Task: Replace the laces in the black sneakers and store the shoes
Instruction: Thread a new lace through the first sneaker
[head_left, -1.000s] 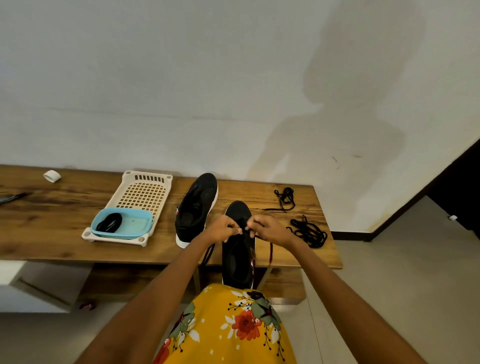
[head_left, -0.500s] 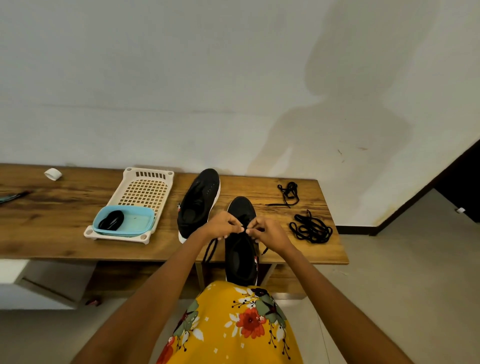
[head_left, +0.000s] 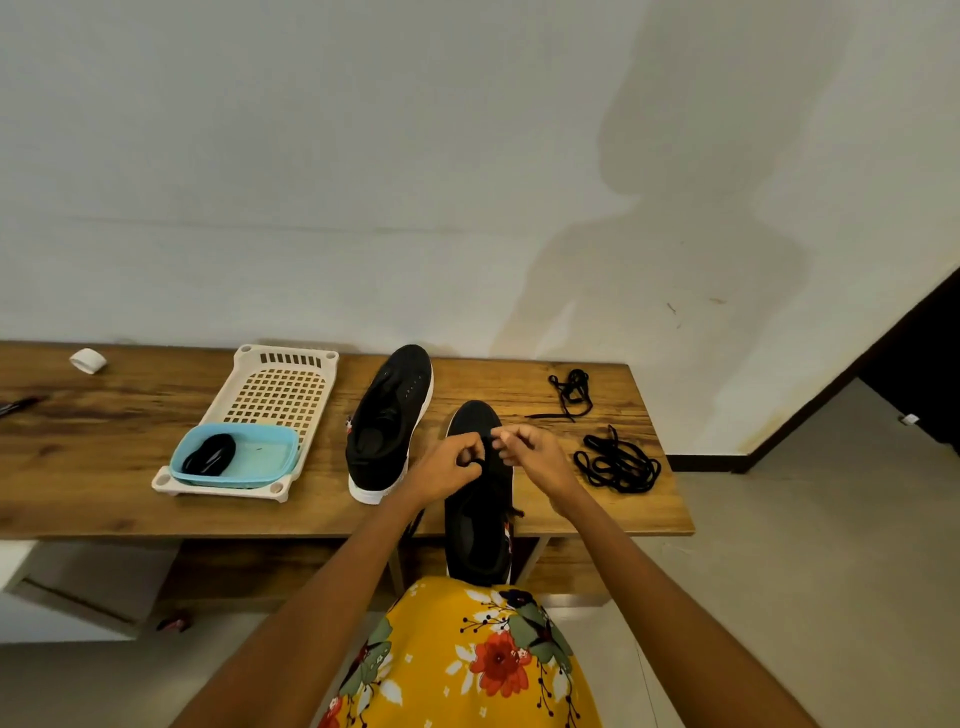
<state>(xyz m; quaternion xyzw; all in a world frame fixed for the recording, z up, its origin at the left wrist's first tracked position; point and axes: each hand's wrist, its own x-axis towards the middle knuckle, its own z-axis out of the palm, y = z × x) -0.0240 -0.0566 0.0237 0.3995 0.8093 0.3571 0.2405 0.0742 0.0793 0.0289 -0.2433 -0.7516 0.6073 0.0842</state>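
1. Wooden table set against a white wall.
2. White perforated tray laid on the table, left of centre.
3. Blue bowl seated on the tray's near end; a dark item is seen inside, kind unclear.
4. Small white ring placed near the table's far left edge.
5. Dark object cut off at the left frame edge.
6. Grey floor seen at right.

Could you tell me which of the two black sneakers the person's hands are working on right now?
The sneaker overhanging the table's near edge, under the left hand and right hand. The other sneaker lies untouched beside the white basket.
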